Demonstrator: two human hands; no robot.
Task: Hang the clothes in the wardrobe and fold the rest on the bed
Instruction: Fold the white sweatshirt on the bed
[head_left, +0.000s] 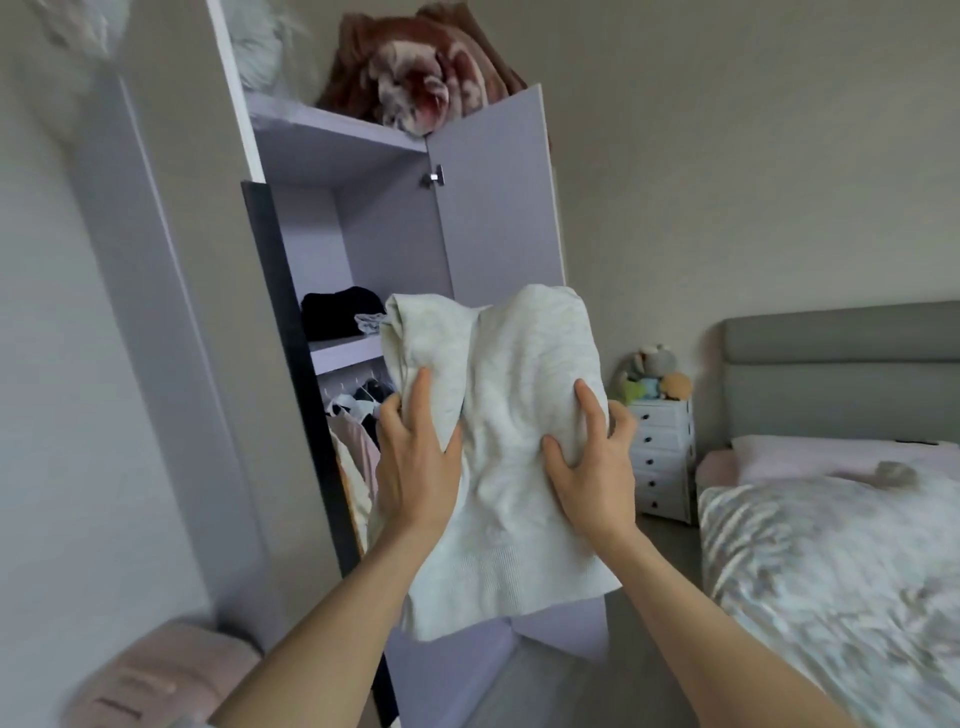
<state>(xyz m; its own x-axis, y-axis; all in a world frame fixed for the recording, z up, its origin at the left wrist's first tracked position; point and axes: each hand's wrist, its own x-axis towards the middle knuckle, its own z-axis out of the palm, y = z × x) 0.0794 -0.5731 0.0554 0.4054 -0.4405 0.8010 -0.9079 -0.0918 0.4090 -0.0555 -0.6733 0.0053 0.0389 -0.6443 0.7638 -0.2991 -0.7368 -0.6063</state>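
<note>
Both hands are gripping a folded cream sweater (514, 447), left hand (415, 467) and right hand (592, 467) pinching its sides, long axis running up and away. Just beyond the hands the open wardrobe (363, 234) is waiting, its shelf (345, 351) closer to the left hand. No readable labels anywhere. The bed (831, 545) is sitting off right.

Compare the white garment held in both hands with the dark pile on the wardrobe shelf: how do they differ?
The white garment is pale; the dark pile is black. The garment is held in the air by the left hand and right hand; the pile rests on a shelf. Both are folded fabric.
</note>
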